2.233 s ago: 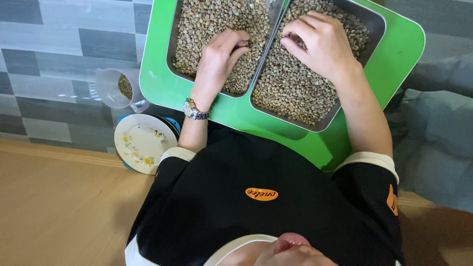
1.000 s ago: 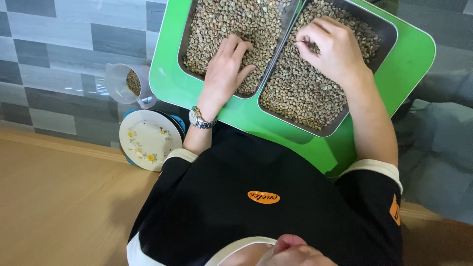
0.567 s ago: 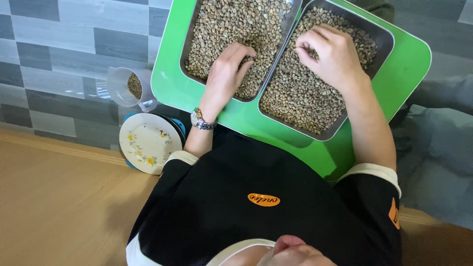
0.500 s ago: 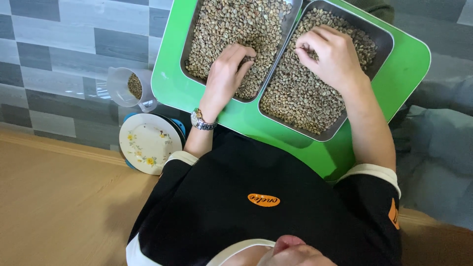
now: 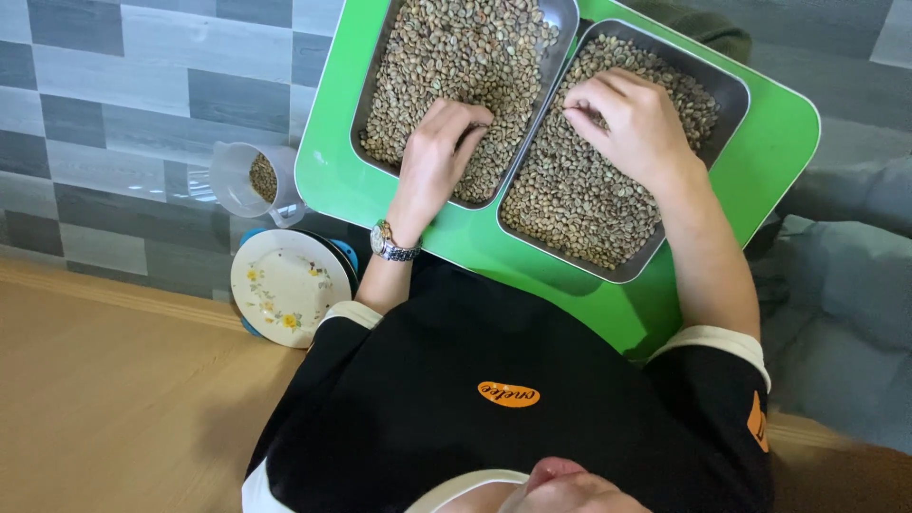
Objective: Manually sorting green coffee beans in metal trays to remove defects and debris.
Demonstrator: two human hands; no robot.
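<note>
A green tray (image 5: 760,180) rests on my lap and carries two metal pans full of pale green-brown beans. My left hand (image 5: 439,150), with a watch on the wrist, lies on the beans in the left pan (image 5: 372,90), its fingers curled down into them near the pan's right edge. My right hand (image 5: 632,123) rests on the beans in the right pan (image 5: 727,84), thumb and forefinger pinched together at the beans' surface; whether a bean is between them cannot be made out.
A clear plastic jug (image 5: 245,180) holding a few beans stands on the floor left of the tray. Below it sits a flowered white plate (image 5: 283,283) on a blue dish. Grey tiled floor lies to the left, with grey cloth (image 5: 845,304) at the right.
The view has shifted so the tray sits slightly lower and more to the right. Both hands stay on the beans; the fingers have shuffled a little, the right hand's fingertips now pinched.
</note>
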